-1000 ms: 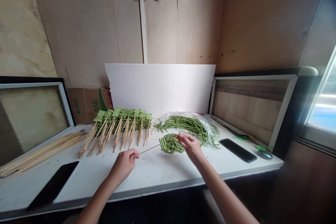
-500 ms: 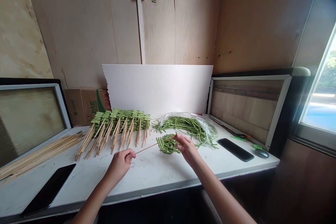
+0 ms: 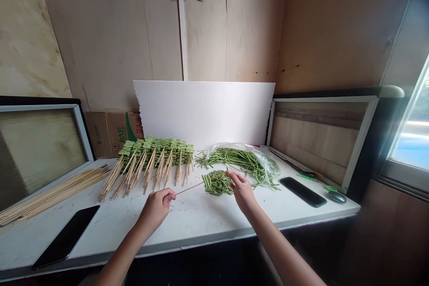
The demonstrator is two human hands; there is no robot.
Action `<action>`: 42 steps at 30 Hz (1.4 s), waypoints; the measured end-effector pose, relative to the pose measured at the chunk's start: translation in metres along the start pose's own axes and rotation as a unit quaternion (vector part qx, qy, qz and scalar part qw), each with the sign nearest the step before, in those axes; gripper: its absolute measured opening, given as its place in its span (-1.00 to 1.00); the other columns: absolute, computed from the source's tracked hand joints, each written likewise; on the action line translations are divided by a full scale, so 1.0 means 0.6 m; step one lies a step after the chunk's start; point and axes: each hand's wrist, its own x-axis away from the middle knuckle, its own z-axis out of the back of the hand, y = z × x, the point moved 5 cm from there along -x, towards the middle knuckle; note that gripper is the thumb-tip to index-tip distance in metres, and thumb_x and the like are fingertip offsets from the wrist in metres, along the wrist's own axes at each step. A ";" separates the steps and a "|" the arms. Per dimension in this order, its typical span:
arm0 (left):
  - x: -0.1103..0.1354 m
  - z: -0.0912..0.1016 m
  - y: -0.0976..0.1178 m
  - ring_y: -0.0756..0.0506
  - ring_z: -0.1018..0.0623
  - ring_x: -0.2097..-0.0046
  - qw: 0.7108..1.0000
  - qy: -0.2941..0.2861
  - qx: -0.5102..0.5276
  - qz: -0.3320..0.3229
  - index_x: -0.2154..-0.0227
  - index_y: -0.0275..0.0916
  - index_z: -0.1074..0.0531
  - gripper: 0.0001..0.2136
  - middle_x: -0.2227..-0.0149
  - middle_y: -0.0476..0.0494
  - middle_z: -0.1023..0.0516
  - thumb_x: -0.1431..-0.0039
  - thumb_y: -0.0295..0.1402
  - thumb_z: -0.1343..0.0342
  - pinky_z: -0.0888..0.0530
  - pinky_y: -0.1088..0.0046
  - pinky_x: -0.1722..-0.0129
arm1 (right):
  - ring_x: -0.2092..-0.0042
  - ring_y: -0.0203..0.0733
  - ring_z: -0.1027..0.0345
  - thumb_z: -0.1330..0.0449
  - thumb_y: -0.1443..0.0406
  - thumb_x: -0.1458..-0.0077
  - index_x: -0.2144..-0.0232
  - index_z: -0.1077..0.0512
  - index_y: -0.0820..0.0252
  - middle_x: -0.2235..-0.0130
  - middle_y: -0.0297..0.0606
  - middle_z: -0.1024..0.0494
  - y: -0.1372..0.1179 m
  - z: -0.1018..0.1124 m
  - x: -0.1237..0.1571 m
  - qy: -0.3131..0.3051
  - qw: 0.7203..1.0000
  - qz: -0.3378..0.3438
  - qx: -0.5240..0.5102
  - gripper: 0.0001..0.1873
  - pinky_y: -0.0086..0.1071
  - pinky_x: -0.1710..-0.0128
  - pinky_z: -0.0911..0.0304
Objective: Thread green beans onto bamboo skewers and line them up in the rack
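My left hand [image 3: 157,208] pinches the near end of a thin bamboo skewer [image 3: 192,187] that points right and away. The skewer's far end reaches a small heap of cut green bean pieces [image 3: 217,182]. My right hand [image 3: 241,190] rests at that heap with its fingers pinched on a bean piece at the skewer's tip. Behind the heap lies an open plastic bag of long green beans [image 3: 243,161]. A row of finished bean skewers [image 3: 152,157] lies to the left.
Bare bamboo sticks [image 3: 50,194] lie in a pile at far left. A black phone [image 3: 67,237] lies near the front left edge, another phone [image 3: 303,191] at right beside a mouse [image 3: 337,196]. A white foam board [image 3: 204,109] and a cardboard box [image 3: 112,132] stand against the wall.
The hands hold nearly the same pose on the skewer and beans; only the camera view has shifted slightly.
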 end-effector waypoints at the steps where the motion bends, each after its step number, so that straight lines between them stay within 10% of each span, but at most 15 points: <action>1: 0.000 0.002 0.001 -0.17 -0.58 0.34 1.000 0.001 -0.003 -0.003 0.41 -0.20 -0.54 -0.72 0.38 -0.16 -0.65 -0.27 -0.30 0.06 -0.40 0.37 0.30 | -0.02 0.03 -0.44 -0.53 0.05 0.16 0.32 -0.67 0.06 0.09 -0.17 -0.66 -0.001 0.000 0.001 0.002 1.000 0.003 0.005 -0.65 -0.31 0.22 -0.30; 18: -0.005 0.013 -0.025 -0.11 -0.50 0.44 0.998 -0.056 0.013 -0.005 0.46 -0.23 -0.53 -0.72 0.48 -0.11 -0.57 -0.25 -0.28 0.03 -0.35 0.43 0.38 | 0.26 -0.12 -0.41 -0.53 0.03 0.12 0.35 -0.67 0.06 0.29 -0.26 -0.64 -0.005 -0.010 0.005 -0.073 0.995 0.043 0.056 -0.67 -0.25 0.21 -0.25; 42: 0.001 0.011 -0.010 -0.15 -0.54 0.40 0.996 -0.070 0.055 0.005 0.44 -0.22 -0.54 -0.73 0.50 -0.12 -0.59 -0.22 -0.32 0.04 -0.40 0.40 0.31 | 0.12 -0.04 -0.43 -0.50 0.05 0.04 0.41 -0.66 0.08 0.22 -0.22 -0.63 -0.030 -0.048 0.044 -0.104 0.986 0.085 0.100 -0.74 -0.24 0.10 -0.29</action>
